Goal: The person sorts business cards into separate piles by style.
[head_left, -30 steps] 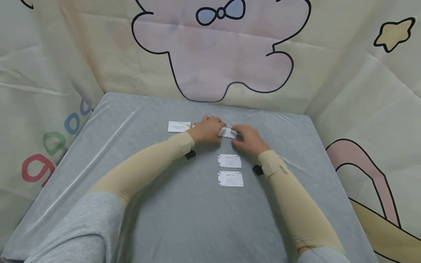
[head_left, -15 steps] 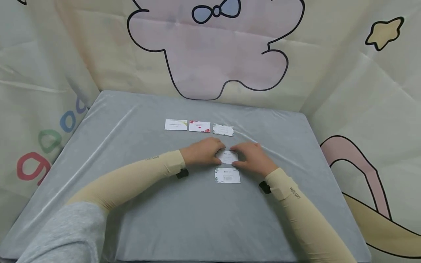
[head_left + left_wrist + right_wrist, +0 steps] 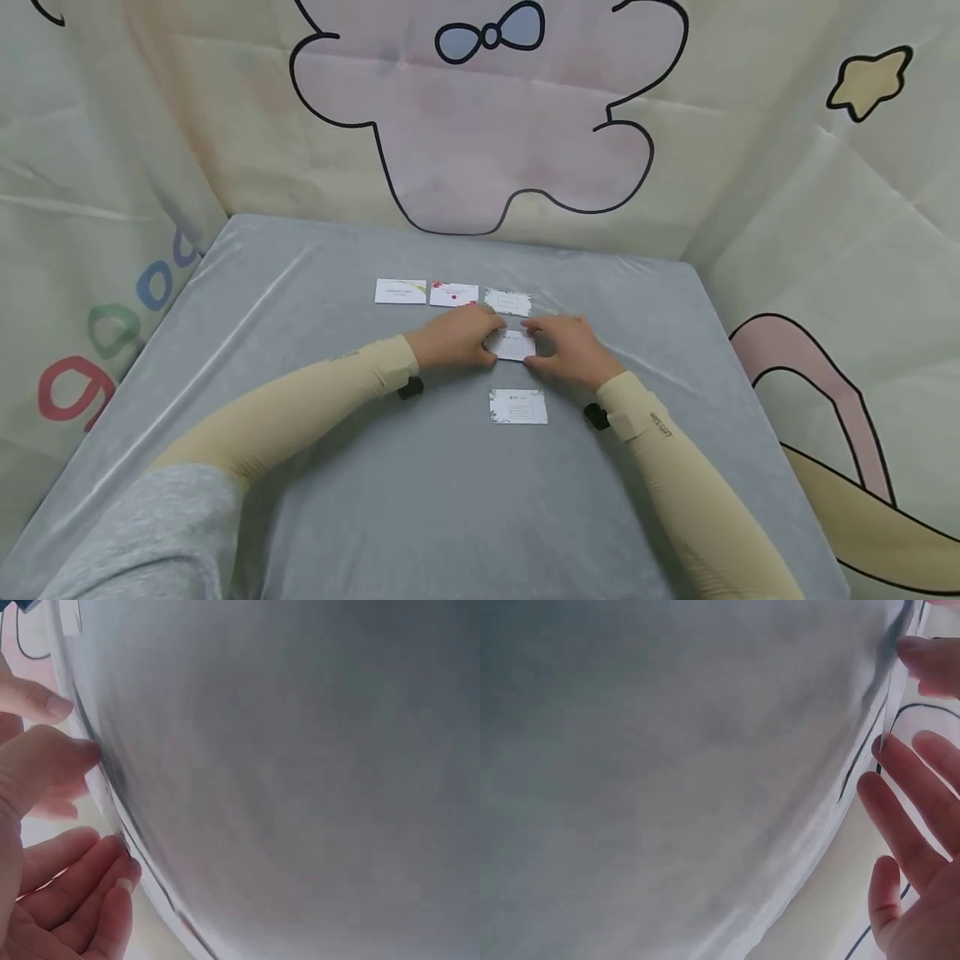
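In the head view both hands hold one white business card (image 3: pixel 513 345) with grey leafy edges, low over the table. My left hand (image 3: pixel 455 337) grips its left side between thumb and fingers. On the opposite side my right hand (image 3: pixel 573 352) pinches the card in the same way. Just behind it lies a similar leafy card (image 3: pixel 508 302), and another leafy card (image 3: pixel 518 407) rests flat nearer to me. From the wrist views, the left thumb (image 3: pixel 79 754) and the right fingers (image 3: pixel 889 761) appear at the card's edges, which show only as a thin line.
A card with red flowers (image 3: pixel 453 293) and a card with a yellow-green curve (image 3: pixel 401 292) continue the back row to the left. Grey cloth covers the table (image 3: pixel 420 500). Printed curtains (image 3: pixel 480 150) stand behind and at both sides.
Both hands have left the rear leafy card, which now lies in the back row. They took hold of the middle leafy card and moved it slightly back, away from the front card.
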`<state>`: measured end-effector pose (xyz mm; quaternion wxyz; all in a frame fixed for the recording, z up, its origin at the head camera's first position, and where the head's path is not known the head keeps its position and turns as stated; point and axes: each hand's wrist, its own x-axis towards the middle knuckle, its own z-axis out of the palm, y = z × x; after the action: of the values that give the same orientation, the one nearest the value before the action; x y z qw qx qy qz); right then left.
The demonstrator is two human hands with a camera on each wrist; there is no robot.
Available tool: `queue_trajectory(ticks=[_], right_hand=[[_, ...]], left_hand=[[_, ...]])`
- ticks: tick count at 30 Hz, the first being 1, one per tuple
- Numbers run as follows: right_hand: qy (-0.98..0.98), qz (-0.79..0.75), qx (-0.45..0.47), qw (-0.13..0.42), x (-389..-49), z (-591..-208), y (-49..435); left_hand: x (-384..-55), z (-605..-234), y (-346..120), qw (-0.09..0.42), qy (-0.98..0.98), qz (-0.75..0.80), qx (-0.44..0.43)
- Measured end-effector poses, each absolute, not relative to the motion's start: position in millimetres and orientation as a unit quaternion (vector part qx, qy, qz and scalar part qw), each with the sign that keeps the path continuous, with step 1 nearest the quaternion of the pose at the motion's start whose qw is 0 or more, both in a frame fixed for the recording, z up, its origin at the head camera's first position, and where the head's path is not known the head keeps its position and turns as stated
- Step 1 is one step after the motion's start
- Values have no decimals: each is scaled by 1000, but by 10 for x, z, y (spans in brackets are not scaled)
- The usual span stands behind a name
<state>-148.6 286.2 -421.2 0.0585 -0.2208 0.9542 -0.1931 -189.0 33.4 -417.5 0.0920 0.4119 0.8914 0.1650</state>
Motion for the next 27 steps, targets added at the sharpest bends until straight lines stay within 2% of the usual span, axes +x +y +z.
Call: queue_trajectory(ticks=[14,27], right_hand=[[966,-201,-156,53,-2193,-4282,2783],[967,-203,-124,95,-2281,-4303,2734]], left_hand=[[-2572,-4148,484,47,923,104,368],[-2653,-4184,519,82,929,84,351]])
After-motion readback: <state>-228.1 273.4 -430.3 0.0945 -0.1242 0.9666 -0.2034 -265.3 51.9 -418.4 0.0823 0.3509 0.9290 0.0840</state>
